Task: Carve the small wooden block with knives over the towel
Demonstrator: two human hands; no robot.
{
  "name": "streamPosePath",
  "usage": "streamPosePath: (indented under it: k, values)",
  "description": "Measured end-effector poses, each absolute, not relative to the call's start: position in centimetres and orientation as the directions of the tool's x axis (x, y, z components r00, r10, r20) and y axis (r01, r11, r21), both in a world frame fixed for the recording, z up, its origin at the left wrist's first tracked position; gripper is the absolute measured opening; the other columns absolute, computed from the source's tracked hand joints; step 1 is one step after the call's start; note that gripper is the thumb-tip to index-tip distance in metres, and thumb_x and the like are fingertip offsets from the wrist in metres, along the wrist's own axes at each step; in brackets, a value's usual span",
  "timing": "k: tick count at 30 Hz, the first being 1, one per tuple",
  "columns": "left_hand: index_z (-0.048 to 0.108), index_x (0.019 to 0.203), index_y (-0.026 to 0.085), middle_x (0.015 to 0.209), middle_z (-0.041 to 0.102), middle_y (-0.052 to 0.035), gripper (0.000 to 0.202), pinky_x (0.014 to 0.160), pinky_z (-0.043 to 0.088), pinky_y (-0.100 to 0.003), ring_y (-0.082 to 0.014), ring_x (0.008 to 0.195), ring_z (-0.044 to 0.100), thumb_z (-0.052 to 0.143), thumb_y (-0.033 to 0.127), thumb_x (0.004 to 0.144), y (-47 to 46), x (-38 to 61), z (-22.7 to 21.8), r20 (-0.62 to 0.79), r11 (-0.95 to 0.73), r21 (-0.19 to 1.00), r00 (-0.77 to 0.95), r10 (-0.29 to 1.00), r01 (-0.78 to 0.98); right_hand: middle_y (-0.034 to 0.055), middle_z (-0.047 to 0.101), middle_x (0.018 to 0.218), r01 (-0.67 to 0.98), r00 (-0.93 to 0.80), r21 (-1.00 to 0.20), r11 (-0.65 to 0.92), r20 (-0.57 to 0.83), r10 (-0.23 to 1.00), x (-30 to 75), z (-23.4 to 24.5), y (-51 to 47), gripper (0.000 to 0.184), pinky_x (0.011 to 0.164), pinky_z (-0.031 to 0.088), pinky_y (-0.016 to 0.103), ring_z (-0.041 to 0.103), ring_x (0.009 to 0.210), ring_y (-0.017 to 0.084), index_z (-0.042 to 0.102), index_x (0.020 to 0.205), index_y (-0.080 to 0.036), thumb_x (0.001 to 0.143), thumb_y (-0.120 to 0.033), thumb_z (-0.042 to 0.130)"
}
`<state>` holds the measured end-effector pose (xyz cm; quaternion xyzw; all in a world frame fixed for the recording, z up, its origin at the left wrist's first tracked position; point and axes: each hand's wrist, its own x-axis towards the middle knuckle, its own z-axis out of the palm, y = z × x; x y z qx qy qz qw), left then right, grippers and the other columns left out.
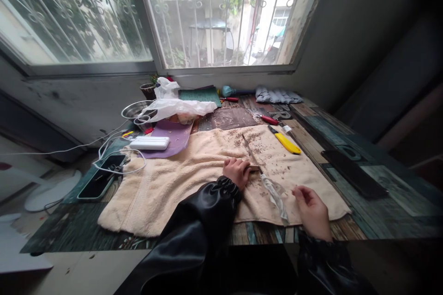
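My left hand (237, 171) rests on a beige towel (180, 175) with its fingers curled over a small brown wooden piece (254, 168). A long thin strip (251, 150) lies across the towel and reaches that hand. My right hand (311, 207) hovers near the towel's front right corner, fingers loosely pinched together. A clear plastic sleeve (277, 193) lies between the two hands. Brown shavings (252, 140) are scattered over the towel.
A yellow utility knife (285, 142), a red-handled tool (269, 120), a dark flat bar (353, 173), a phone (100, 179) with white cables, a white power bank (149, 143) on a purple mat, a metal bowl (135, 110) and a plastic bag (176, 106) lie around. A barred window is behind.
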<state>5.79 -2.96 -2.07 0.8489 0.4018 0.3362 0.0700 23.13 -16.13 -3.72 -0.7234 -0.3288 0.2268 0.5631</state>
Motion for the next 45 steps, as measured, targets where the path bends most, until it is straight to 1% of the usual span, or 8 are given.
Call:
streamPosePath:
  k: [5,10,14,18,23,35,40,45]
  values:
    - [0.057,0.082,0.024,0.075,0.059,-0.0003,0.015,0.075,0.03,-0.033,-0.0157,0.077,0.046,0.047,0.031,0.074,-3.0,5.8,-2.0,0.511,-0.668,0.392,0.454,0.73,0.633,0.0065,0.057,0.077,0.313,0.698,-0.942,-0.125,0.139,0.703,24.2,-2.3,-14.4,0.033,0.072,0.044,0.033,0.054,0.072,0.016,0.051,0.085,-0.015,0.063,-0.04,0.055]
    - [0.057,0.081,0.024,0.075,0.059,0.0003,0.015,0.075,0.03,-0.034,-0.0156,0.077,0.046,0.046,0.031,0.075,-3.0,5.9,-2.1,0.51,-0.66,0.392,0.446,0.735,0.64,0.007,0.051,0.109,0.464,0.509,-0.885,0.045,0.308,0.804,23.8,-0.2,-12.9,0.05,0.088,0.036,0.035,0.048,0.099,0.018,0.042,0.111,-0.02,0.064,-0.033,0.054]
    - [0.057,0.081,0.024,0.075,0.059,0.0003,0.014,0.076,0.029,-0.034,-0.0155,0.077,0.045,0.046,0.031,0.075,-3.0,5.9,-2.1,0.512,-0.662,0.388,0.448,0.733,0.641,0.0044,0.057,0.1,0.577,0.395,-0.816,0.003,0.283,0.874,22.7,0.2,-14.1,0.03,0.09,0.034,0.036,0.049,0.097,0.018,0.055,0.094,-0.021,0.068,-0.035,0.05]
    - [0.057,0.081,0.024,0.075,0.059,0.0006,0.014,0.075,0.03,-0.033,-0.0151,0.076,0.045,0.047,0.03,0.074,-3.0,5.8,-2.1,0.518,-0.666,0.385,0.447,0.729,0.639,0.0034,0.058,0.096,0.663,0.263,-0.748,0.033,0.274,0.925,22.1,-0.5,-15.0,0.023,0.087,0.037,0.032,0.05,0.095,0.017,0.058,0.084,-0.021,0.068,-0.036,0.051]
    - [0.057,0.082,0.024,0.075,0.059,0.0003,0.014,0.075,0.03,-0.033,-0.0152,0.076,0.046,0.047,0.03,0.074,-3.0,5.8,-2.1,0.518,-0.664,0.39,0.445,0.731,0.638,0.0039,0.06,0.086,0.704,0.324,-0.707,-0.069,0.234,0.916,22.2,-1.5,-14.6,0.023,0.075,0.042,0.028,0.054,0.082,0.016,0.059,0.083,-0.02,0.067,-0.035,0.052]
    - [0.058,0.082,0.024,0.075,0.059,-0.0005,0.015,0.075,0.031,-0.033,-0.0155,0.076,0.046,0.047,0.03,0.075,-3.0,5.8,-2.0,0.513,-0.664,0.398,0.446,0.733,0.634,0.0023,0.06,0.076,0.787,0.278,-0.614,-0.06,0.267,0.923,21.6,-1.6,-13.7,0.017,0.068,0.041,0.026,0.054,0.075,0.015,0.058,0.072,-0.02,0.067,-0.032,0.049]
    - [0.057,0.082,0.024,0.075,0.059,-0.0002,0.015,0.075,0.031,-0.032,-0.0153,0.076,0.046,0.046,0.031,0.075,-3.0,5.8,-2.1,0.516,-0.668,0.39,0.45,0.729,0.634,0.0024,0.06,0.075,0.734,0.352,-0.672,-0.098,0.252,0.902,21.4,-1.8,-13.7,0.019,0.066,0.041,0.026,0.054,0.071,0.015,0.057,0.073,-0.019,0.066,-0.035,0.049]
    - [0.057,0.082,0.025,0.076,0.059,0.0007,0.015,0.075,0.03,-0.033,-0.0154,0.077,0.045,0.046,0.031,0.075,-3.0,5.8,-2.2,0.517,-0.665,0.394,0.445,0.731,0.634,0.0022,0.06,0.073,0.557,0.428,-0.817,-0.152,0.125,0.895,21.9,-2.0,-14.1,0.024,0.066,0.043,0.025,0.056,0.072,0.015,0.055,0.072,-0.017,0.065,-0.04,0.051]
